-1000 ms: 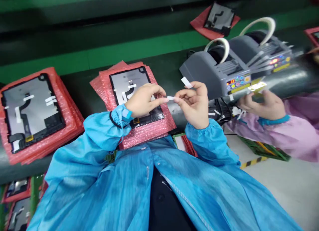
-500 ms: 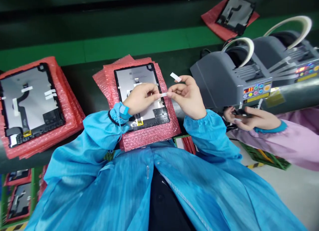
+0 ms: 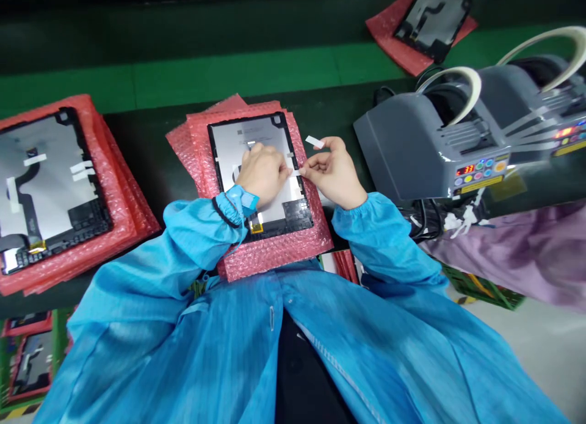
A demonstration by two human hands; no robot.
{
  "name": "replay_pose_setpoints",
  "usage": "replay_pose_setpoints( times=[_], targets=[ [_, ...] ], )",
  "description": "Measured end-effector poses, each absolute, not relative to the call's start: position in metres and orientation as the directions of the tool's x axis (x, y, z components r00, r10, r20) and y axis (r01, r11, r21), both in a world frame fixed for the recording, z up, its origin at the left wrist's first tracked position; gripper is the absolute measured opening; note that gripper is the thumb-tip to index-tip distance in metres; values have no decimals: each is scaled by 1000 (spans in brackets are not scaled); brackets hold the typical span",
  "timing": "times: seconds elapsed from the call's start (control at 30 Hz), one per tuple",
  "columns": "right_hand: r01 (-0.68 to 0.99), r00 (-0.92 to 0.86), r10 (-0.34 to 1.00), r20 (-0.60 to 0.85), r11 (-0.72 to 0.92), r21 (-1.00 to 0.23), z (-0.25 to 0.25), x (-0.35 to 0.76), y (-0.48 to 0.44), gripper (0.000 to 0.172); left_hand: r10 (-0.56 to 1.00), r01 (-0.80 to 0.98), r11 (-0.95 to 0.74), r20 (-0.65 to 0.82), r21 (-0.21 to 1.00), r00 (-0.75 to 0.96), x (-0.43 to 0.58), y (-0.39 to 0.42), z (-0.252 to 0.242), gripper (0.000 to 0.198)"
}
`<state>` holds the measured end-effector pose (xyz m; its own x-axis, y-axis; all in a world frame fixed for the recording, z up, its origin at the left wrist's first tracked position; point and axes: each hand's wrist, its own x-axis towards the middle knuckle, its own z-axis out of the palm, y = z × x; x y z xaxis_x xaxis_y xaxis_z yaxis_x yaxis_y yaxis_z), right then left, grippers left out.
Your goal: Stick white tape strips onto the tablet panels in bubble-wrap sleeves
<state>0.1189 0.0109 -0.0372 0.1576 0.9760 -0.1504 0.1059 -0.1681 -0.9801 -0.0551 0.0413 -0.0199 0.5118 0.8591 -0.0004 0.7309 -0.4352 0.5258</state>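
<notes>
While my left hand [image 3: 263,174] and right hand [image 3: 336,175] come together near the middle of the frame, a short white tape strip [image 3: 295,172] is pinched between them, thumb and forefinger closed on either end. A spare strip [image 3: 314,142] clings to a raised fingertip of my right hand. Under my hands, at the centre of the frame, lies the display panel [image 3: 274,213], back side up on pink bubble wrap [image 3: 274,256].

I judge this to be the laying of tape across the panel's right border; whether the strip already touches, I cannot tell. What it calls for next, I think, is keeping the strip flat and straight, then pressing it down without catching the spare.

Counting up, I have two loose strips in hand. Besides the panel under me, one taped panel [image 3: 57,186] tops the pink stack at the left of the frame, one more panel [image 3: 442,30] sits at the upper right, and at least two show at the lower left in a green crate [image 3: 58,357]. Two tape dispensers, a nearer one [image 3: 412,149] and a farther one [image 3: 508,88], stand at the right, above one co-worker's mauve sleeve [image 3: 513,247].
</notes>
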Motion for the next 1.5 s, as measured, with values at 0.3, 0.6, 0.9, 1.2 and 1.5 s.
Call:
replay_pose_setpoints(
  times=[0.3, 0.6, 0.9, 1.2, 1.5],
  targets=[
    [161, 126, 982, -140, -160, -974, -46, 123, 15, 50, 851, 729, -450, -1, 516, 526, -54, 41, -22, 24],
    [42, 40, 971, -236, -238, -970, -53, 143, 18, 61, 908, 749, -367, 36, 551, 418, -64, 53, -23, 14],
    [179, -229, 972, -47, -5, -984, -13, 135, 9, 55, 829, 545, -462, 121, 700, 547, -68, 66, -5, 21],
    [339, -139, 990, -31, 18, -941, -29, 142, 23, 61, 874, 610, -304, -41, 732, 484, -67, 61, -8, 17],
    [569, -140, 990, -10, 72, -819, -35, 129, 32, 21, 896, 859, -274, -210, 432, 391, -50, 54, 2, 16]
  ],
)
